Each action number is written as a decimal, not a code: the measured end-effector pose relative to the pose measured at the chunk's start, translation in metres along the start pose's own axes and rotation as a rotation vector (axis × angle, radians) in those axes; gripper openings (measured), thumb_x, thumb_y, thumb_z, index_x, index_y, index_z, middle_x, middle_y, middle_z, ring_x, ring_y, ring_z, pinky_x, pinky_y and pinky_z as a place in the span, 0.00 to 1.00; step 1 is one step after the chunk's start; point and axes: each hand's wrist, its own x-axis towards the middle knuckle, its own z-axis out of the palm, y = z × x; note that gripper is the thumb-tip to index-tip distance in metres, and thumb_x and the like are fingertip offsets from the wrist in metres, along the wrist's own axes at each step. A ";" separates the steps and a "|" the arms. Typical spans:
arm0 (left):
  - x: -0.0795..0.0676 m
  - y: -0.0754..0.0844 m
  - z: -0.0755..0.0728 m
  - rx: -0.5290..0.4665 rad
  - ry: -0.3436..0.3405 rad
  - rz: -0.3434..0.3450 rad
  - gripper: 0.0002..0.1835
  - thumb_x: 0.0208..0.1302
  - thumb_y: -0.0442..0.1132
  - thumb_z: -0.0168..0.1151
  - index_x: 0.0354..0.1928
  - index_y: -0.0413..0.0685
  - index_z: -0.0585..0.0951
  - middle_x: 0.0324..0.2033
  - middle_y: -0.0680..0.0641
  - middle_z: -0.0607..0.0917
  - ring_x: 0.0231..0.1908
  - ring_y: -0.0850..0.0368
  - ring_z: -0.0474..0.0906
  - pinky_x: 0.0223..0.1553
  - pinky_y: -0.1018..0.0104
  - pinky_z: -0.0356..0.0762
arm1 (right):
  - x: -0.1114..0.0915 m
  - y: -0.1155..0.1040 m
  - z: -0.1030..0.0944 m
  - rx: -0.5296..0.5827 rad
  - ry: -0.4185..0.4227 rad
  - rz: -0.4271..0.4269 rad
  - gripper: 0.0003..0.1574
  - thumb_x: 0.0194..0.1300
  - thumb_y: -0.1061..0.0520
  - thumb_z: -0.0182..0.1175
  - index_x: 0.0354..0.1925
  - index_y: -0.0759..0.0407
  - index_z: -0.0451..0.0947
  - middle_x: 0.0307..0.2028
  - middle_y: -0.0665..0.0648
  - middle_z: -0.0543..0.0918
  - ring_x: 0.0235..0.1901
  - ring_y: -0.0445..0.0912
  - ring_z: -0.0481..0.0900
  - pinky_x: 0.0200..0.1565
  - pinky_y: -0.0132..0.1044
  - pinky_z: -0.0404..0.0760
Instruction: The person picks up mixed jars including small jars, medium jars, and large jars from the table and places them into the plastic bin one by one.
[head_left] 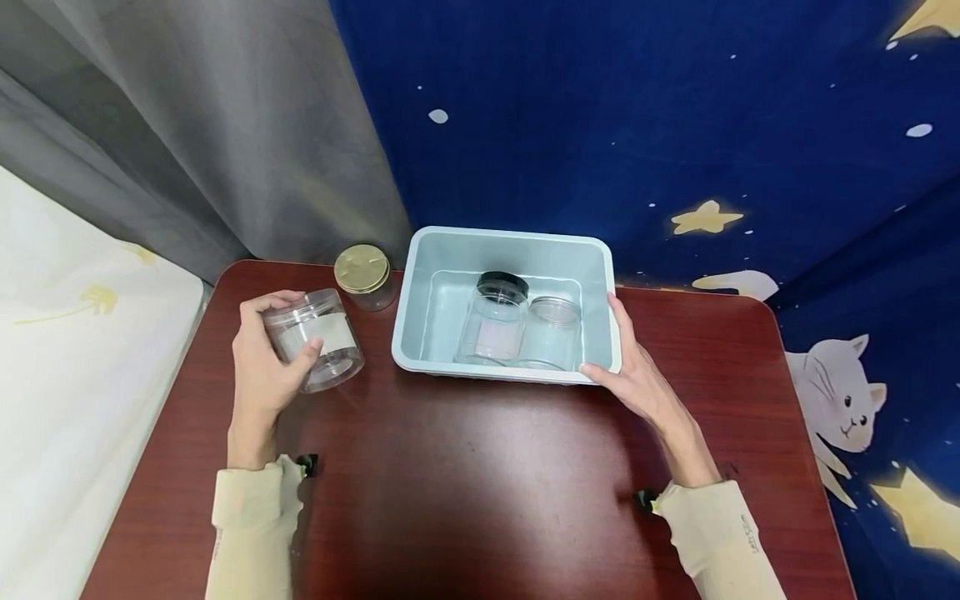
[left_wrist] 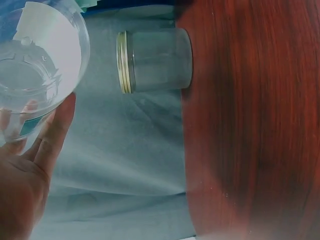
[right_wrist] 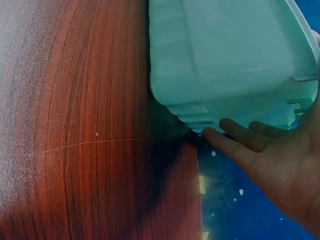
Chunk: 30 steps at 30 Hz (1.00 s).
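Jar clamped by fingers of left hand, right hand fingers clamped on pale-blue bin, two lidded jars inside

Mid-frame, you have a pale-blue rectangular plastic tub holding two clear cylindrical jars, with a gold-lidded clear jar left of it.

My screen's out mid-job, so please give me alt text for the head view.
The left hand grips a clear jar near a gold-lidded jar, while the right hand holds the near right corner of a blue bin. The bin stands on a red-brown table, with a black-lidded jar and another jar inside.
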 end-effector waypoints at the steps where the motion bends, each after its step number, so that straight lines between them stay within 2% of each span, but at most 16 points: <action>1: 0.001 0.001 0.000 -0.001 -0.001 0.004 0.31 0.43 0.37 0.67 0.47 0.22 0.68 0.49 0.31 0.81 0.50 0.64 0.76 0.50 0.75 0.65 | 0.000 0.000 0.000 0.002 0.000 -0.002 0.63 0.60 0.59 0.65 0.79 0.55 0.35 0.73 0.70 0.56 0.62 0.63 0.64 0.58 0.60 0.63; 5: 0.004 0.003 -0.001 0.007 -0.003 0.010 0.31 0.45 0.38 0.66 0.48 0.23 0.68 0.48 0.32 0.81 0.48 0.66 0.75 0.48 0.75 0.65 | 0.001 0.000 0.002 0.013 -0.002 -0.002 0.63 0.60 0.59 0.66 0.79 0.55 0.35 0.73 0.70 0.56 0.62 0.63 0.64 0.58 0.59 0.63; 13: 0.022 0.013 0.003 -0.031 -0.051 0.011 0.32 0.46 0.39 0.64 0.48 0.21 0.67 0.48 0.30 0.80 0.47 0.66 0.75 0.48 0.74 0.65 | 0.001 -0.001 0.001 0.017 0.004 0.001 0.63 0.60 0.60 0.66 0.79 0.56 0.35 0.73 0.71 0.55 0.62 0.66 0.64 0.58 0.60 0.63; 22: 0.030 0.023 0.011 -0.035 -0.084 0.018 0.31 0.50 0.42 0.64 0.48 0.22 0.67 0.47 0.31 0.81 0.47 0.67 0.75 0.49 0.74 0.65 | 0.001 -0.001 0.001 0.000 -0.008 0.013 0.63 0.61 0.59 0.65 0.79 0.56 0.35 0.73 0.72 0.55 0.63 0.65 0.64 0.59 0.61 0.62; 26: 0.035 0.019 0.013 -0.014 -0.096 0.026 0.30 0.49 0.42 0.64 0.48 0.24 0.68 0.47 0.33 0.81 0.48 0.66 0.75 0.49 0.74 0.65 | 0.001 -0.001 0.001 0.008 -0.008 0.022 0.63 0.61 0.59 0.65 0.79 0.55 0.34 0.72 0.72 0.56 0.62 0.64 0.65 0.58 0.60 0.63; 30: 0.041 0.004 0.018 0.003 -0.104 0.019 0.29 0.48 0.42 0.65 0.49 0.28 0.69 0.48 0.39 0.83 0.48 0.64 0.75 0.48 0.73 0.66 | 0.000 -0.001 0.000 0.009 0.000 0.009 0.62 0.61 0.59 0.65 0.79 0.55 0.35 0.72 0.72 0.57 0.61 0.63 0.66 0.57 0.59 0.64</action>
